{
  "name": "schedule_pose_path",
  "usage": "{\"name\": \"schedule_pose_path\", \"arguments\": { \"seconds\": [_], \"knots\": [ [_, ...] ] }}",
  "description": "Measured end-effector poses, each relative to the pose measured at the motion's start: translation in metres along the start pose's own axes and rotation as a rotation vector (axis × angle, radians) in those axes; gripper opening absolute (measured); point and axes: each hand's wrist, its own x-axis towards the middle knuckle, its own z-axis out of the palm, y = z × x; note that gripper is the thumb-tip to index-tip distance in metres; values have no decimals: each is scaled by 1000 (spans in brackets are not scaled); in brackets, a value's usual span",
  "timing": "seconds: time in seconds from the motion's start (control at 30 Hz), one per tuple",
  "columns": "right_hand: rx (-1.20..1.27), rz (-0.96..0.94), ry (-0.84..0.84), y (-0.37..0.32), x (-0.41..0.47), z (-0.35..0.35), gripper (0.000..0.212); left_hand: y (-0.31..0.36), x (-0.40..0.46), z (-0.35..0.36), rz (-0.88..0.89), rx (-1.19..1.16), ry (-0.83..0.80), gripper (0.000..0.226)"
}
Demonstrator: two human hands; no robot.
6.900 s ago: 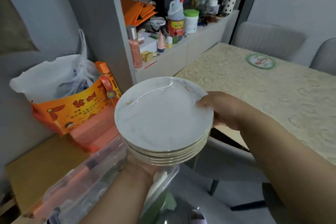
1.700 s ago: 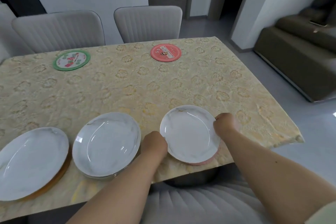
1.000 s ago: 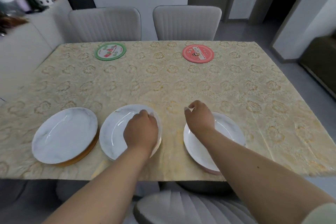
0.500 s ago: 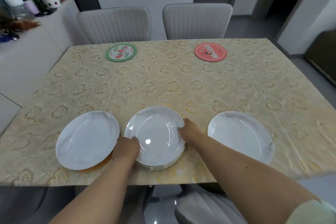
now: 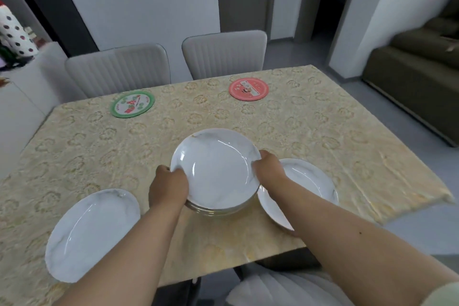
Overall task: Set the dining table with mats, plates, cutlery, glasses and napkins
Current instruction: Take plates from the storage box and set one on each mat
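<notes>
The surface (image 5: 310, 131), under a yellow patterned cloth, carries a green mat (image 5: 132, 104) and a red mat (image 5: 248, 89) at its far edge, before two grey chairs (image 5: 171, 64). One white plate (image 5: 92, 233) lies near left, another (image 5: 310, 181) near right. Between them, the left hand (image 5: 167, 187) and right hand (image 5: 268, 169) grip opposite rims of a plate stack (image 5: 216, 169)

Both bare forearms reach forward. Left hand (image 5: 168, 187) grips the left rim of the stack of white marbled ceramic plates (image 5: 215, 170), fingers curled under. Right hand (image 5: 267, 169) grips its right rim, thumb on top.
</notes>
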Motion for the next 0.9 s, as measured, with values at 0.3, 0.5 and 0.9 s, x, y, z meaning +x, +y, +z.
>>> {"name": "schedule_pose_path", "arguments": {
  "seconds": [0.3,0.5,0.9],
  "knots": [
    [171,52,178,43,8,-148,22,81,-65,95,-57,-489,-434,30],
    [164,73,207,101,34,-251,16,131,-113,193,-72,-459,-450,54],
    [78,53,85,187,99,-397,25,200,-177,353,-256,-581,-359,75]
  ]
}}
